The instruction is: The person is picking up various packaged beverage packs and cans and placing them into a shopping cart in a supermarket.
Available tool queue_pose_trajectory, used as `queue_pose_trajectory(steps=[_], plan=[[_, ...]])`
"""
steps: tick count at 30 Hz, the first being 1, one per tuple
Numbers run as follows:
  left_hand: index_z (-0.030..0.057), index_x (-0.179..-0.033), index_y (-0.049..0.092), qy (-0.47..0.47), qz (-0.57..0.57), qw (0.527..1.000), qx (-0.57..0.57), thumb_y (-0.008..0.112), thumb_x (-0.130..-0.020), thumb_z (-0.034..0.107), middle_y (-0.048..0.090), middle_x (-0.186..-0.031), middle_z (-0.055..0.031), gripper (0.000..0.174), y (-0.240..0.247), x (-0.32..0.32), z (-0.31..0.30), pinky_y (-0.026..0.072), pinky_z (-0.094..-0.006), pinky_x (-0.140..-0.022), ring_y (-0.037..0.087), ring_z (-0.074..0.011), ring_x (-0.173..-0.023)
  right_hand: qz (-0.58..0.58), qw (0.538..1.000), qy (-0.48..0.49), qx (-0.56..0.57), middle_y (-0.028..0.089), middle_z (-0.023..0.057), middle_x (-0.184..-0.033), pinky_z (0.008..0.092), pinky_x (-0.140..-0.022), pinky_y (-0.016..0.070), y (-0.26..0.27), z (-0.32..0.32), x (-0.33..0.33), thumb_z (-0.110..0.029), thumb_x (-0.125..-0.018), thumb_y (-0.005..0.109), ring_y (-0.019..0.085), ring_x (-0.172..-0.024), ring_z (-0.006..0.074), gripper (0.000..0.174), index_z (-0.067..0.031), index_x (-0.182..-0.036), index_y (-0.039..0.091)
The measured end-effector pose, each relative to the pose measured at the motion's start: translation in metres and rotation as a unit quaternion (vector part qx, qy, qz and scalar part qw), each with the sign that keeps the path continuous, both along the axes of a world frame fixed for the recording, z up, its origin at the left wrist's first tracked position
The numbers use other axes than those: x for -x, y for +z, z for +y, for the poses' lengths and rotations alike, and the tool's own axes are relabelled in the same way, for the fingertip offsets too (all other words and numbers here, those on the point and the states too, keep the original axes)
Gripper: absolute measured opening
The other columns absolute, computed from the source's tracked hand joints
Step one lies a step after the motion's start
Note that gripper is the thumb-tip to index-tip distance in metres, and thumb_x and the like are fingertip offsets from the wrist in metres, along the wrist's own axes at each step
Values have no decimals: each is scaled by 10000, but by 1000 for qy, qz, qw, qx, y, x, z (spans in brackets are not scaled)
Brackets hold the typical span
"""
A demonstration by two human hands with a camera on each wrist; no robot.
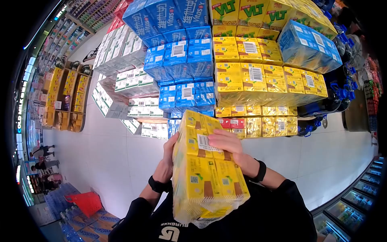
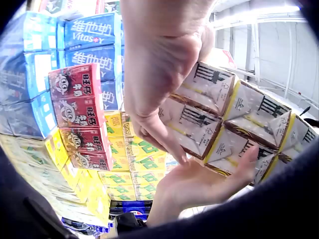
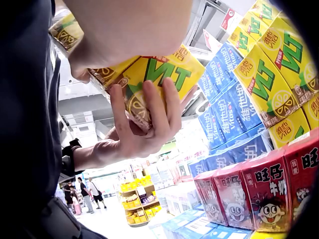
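smooth tile floor (image 1: 290, 155) | film-wrapped boxy yellow pack (image 1: 205, 173) | left grip (image 1: 167, 159), right grip (image 1: 232, 149) clasping it

I read "Vitasoy" on blue cartons (image 1: 177, 48); right of them "VLT", yellow cartons (image 1: 252, 14); in front "VLT", held pack (image 3: 167, 69); far left "COLD MILK", sign (image 1: 19, 111).

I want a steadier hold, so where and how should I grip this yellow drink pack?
I'd grip the long sides of the yellow drink pack near its middle: left hand from the left, right hand from the right. It's a long block, and both hands sit toward its far end, leaving the near end jutting out. Avoid the loose-looking film there.
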State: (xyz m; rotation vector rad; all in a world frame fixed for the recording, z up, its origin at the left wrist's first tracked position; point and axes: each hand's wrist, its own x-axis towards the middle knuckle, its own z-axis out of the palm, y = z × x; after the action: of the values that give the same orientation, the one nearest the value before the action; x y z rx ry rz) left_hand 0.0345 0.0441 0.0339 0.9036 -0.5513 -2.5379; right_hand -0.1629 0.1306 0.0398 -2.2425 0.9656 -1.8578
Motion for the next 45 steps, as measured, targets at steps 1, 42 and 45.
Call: queue_pose_trajectory(steps=[1, 42, 45], plan=[[4, -1431, 408, -27, -23, 999, 3, 410, -979, 540, 555, -1343, -198, 701, 0, 7, 1, 539, -382, -920, 627, -281, -1115, 4, 1000, -18, 25, 487, 218, -1370, 522, -1067, 396, 4, 6, 1, -306, -912, 644, 506, -1268, 334, 643, -117, -1408, 281], [11, -1493, 273, -134, 82, 988, -2, 720, -696, 711, 484, -1410, -145, 1150, -30, -45, -18, 502, -366, -990, 549, -240, -1240, 147, 866, 24, -478, 611, 170, -1159, 418, -883, 512, 93, -4, 53, -476, -708, 816, 625, -1029, 335, 849, -72, -1382, 496], [23, -1501, 238, -155, 17, 970, 187, 951, -484, 521, 447, -1418, -120, 1338, -28, -41, -26, 402, -358, -1087, 472, -235, -1301, 195, 880, -12, -432, 594, 134, -1147, 406, -879, 490, 119, -10, 57, -432, -686, 828, 611, -1004, 311, 851, -95, -1393, 495]])
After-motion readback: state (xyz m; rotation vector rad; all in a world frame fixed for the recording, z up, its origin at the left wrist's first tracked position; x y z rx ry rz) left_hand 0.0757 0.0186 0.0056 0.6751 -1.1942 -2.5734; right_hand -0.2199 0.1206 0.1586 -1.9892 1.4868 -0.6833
